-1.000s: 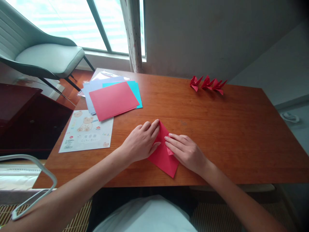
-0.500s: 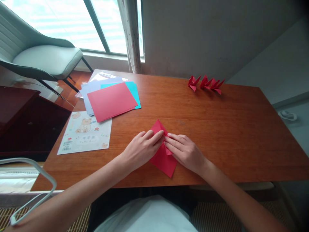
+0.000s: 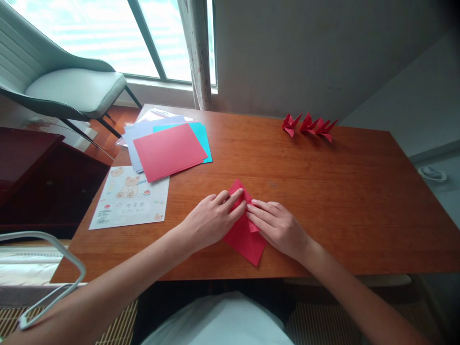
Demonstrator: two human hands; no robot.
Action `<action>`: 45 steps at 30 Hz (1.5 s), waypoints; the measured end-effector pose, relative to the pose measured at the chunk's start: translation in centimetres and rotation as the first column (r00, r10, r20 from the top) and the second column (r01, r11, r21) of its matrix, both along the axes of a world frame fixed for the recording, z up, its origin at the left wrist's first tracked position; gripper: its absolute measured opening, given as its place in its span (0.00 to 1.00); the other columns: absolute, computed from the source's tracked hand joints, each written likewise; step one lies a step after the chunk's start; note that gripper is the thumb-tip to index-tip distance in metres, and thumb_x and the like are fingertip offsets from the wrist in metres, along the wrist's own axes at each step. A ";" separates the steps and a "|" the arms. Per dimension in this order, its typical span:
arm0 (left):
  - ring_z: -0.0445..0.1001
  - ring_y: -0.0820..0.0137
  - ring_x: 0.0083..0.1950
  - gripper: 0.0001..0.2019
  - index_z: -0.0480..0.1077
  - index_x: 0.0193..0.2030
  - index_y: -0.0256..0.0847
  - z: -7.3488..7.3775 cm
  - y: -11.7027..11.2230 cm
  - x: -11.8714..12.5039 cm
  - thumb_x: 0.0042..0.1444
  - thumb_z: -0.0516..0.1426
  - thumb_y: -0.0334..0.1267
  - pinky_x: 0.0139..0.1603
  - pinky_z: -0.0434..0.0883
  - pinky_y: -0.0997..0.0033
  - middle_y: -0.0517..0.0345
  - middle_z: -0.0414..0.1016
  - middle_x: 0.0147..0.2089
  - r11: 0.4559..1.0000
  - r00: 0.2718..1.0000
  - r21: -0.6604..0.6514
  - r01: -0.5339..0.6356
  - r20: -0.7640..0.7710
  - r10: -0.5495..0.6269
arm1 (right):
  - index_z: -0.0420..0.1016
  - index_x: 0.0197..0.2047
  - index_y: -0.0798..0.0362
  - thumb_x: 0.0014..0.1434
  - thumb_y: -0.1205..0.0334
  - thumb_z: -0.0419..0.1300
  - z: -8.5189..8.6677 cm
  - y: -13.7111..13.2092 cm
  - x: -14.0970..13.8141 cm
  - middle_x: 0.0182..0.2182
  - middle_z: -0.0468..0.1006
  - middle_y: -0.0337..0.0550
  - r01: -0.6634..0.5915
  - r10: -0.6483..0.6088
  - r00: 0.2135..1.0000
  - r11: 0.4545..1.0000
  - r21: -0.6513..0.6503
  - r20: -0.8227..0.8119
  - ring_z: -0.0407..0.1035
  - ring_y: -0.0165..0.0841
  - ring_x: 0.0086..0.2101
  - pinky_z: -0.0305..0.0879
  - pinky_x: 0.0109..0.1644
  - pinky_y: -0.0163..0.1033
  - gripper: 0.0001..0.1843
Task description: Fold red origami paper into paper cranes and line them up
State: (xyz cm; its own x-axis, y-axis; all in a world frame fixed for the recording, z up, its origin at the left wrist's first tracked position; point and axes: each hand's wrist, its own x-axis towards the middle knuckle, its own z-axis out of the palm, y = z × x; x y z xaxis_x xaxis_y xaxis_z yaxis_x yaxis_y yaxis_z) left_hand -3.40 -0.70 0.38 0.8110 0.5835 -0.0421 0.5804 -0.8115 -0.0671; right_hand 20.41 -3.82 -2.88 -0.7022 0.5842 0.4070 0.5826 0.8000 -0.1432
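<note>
A folded piece of red origami paper [image 3: 247, 242] lies on the table near its front edge, one corner pointing away from me and one toward me. My left hand [image 3: 215, 215] grips its left side, index finger stretched along the upper fold and the others bent on the paper. From the other side, my right hand [image 3: 278, 225] presses a folded flap at the right edge, its fingers held together and pointing left. The fingertips of both hands nearly meet over the centre crease. Part of the paper and my thumbs are hidden under the hands.
Red folded paper cranes [image 3: 309, 125] stand in a row at the back of the wooden table [image 3: 352, 201]. Red sheets [image 3: 170, 151] lie over blue and lilac ones at the left, above a white bear-printed sheet [image 3: 125, 206]. A chair [image 3: 75, 93] stands beyond the left side.
My left index finger has straightened and reaches slightly farther up the paper, apart from the finger beside it. My right hand stays on the flap. The whole view has shifted slightly.
</note>
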 end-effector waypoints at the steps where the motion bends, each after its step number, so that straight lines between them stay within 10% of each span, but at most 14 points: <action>1: 0.68 0.59 0.57 0.18 0.67 0.61 0.40 0.0 0.0 0.0 0.67 0.50 0.35 0.49 0.70 0.62 0.46 0.57 0.72 1.000 1.000 0.002 0.002 -0.002 -0.002 | 0.77 0.56 0.56 0.65 0.73 0.56 0.0 0.0 0.0 0.56 0.78 0.52 0.001 -0.001 1.000 1.000 -0.002 0.001 0.70 0.43 0.58 0.72 0.55 0.49 0.17; 21: 0.67 0.59 0.56 0.21 0.66 0.65 0.41 -0.3 -0.3 0.0 0.67 0.48 0.33 0.48 0.70 0.63 0.54 0.55 0.74 1.000 1.000 0.030 0.002 -0.018 -0.002 | 0.77 0.54 0.57 0.67 0.72 0.54 0.0 0.0 0.0 0.56 0.78 0.51 0.008 -0.008 1.000 1.000 -0.002 0.027 0.70 0.42 0.58 0.70 0.55 0.47 0.16; 26: 0.67 0.59 0.56 0.21 0.66 0.65 0.39 -0.5 -0.3 -0.1 0.68 0.48 0.35 0.47 0.70 0.63 0.52 0.55 0.74 0.999 1.000 0.043 0.016 -0.021 -0.016 | 0.74 0.58 0.54 0.68 0.55 0.55 0.9 -0.2 0.3 0.56 0.77 0.53 -0.042 0.001 0.983 0.975 -0.220 -0.184 0.68 0.46 0.59 0.68 0.58 0.53 0.20; 29: 0.67 0.59 0.56 0.22 0.62 0.68 0.40 -0.6 -0.4 -0.2 0.68 0.47 0.35 0.47 0.70 0.63 0.54 0.55 0.74 0.999 1.000 0.049 0.014 -0.015 -0.014 | 0.75 0.53 0.49 0.70 0.57 0.51 2.0 0.9 -0.1 0.49 0.81 0.47 0.044 -0.230 0.891 0.903 -0.428 -0.391 0.73 0.41 0.51 0.69 0.55 0.49 0.15; 32: 0.67 0.59 0.56 0.24 0.60 0.70 0.39 -0.6 -0.4 -0.2 0.68 0.47 0.34 0.47 0.70 0.62 0.54 0.55 0.74 0.998 1.000 0.055 0.005 -0.010 -0.004 | 0.75 0.43 0.49 0.64 0.63 0.60 2.2 3.0 -0.9 0.38 0.80 0.44 0.258 -0.426 0.857 0.841 -0.476 -0.289 0.73 0.39 0.41 0.69 0.47 0.46 0.05; 45: 0.66 0.60 0.54 0.24 0.61 0.69 0.40 -0.8 -0.6 0.0 0.67 0.47 0.34 0.45 0.69 0.62 0.54 0.55 0.74 0.999 0.999 0.006 -0.032 0.019 0.032 | 0.71 0.31 0.49 0.61 0.57 0.64 0.4 6.5 -2.2 0.33 0.77 0.40 0.439 -0.482 0.876 0.790 -0.428 0.008 0.68 0.38 0.38 0.58 0.42 0.43 0.09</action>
State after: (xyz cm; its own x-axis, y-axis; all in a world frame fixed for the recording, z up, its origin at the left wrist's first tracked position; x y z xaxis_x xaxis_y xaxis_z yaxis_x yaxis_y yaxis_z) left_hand -3.44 -1.25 -0.39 0.7925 0.6094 -0.0235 0.6073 -0.7921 -0.0607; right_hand 18.22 2.72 -2.52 -0.2776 0.9541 0.1122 0.8329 0.2972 -0.4668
